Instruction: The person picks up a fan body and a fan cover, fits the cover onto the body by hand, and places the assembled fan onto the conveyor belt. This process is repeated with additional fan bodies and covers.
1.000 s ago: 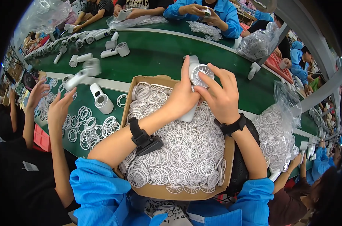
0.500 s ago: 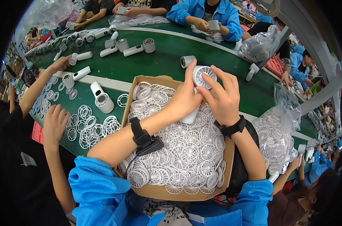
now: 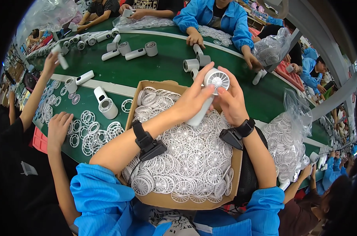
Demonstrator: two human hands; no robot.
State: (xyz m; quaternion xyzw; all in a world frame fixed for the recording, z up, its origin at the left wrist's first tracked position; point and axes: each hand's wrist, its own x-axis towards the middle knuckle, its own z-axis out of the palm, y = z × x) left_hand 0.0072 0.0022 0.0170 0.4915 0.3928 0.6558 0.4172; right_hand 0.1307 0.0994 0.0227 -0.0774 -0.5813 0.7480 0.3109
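Note:
A white handheld fan [image 3: 203, 112] with a round spoked grille [image 3: 217, 80] on its head is held between my two hands above the box, its handle slanting down toward me. My left hand [image 3: 195, 98] is closed around the head's left side, its thumb against the grille. Round the right side wraps my right hand [image 3: 233, 103], with its thumb on the lower part of the grille. Beneath my forearms, a cardboard box [image 3: 236, 175] is heaped with loose white spoked grilles [image 3: 194, 157].
A green conveyor belt [image 3: 162, 69] runs beyond the box, bearing several white fans [image 3: 137, 54]. White rings [image 3: 101, 135] lie at left near a co-worker's hand [image 3: 58, 128]. A plastic bag of grilles [image 3: 283, 143] stands at right. A person in blue [image 3: 216, 19] works opposite.
My right fingers have come down around the fan head, and both thumbs now rest on the grille. At left a co-worker has lifted a fan. The person opposite has let go of theirs onto the belt.

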